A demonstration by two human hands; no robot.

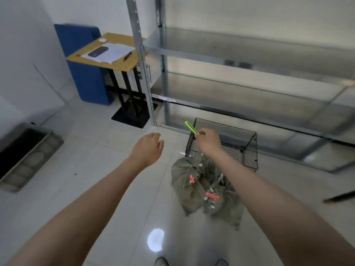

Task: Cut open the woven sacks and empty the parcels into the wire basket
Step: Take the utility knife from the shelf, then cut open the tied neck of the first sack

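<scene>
At seven o'clock of the wire basket point(249, 153), two tied woven sacks point(199, 191) lie touching: soft, likely slumping; grasp the knotted necks. The right hand point(208, 140) grips a green cutter point(190, 127); the left hand point(148, 148) is relaxed and empty.

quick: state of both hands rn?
Left hand: open, fingers loosely curled, holding nothing.
Right hand: grips the green utility knife, above the wire basket.

Glossy floor tiles point(107, 189), matt woven sacks point(194, 191), black wire basket point(247, 148).
</scene>
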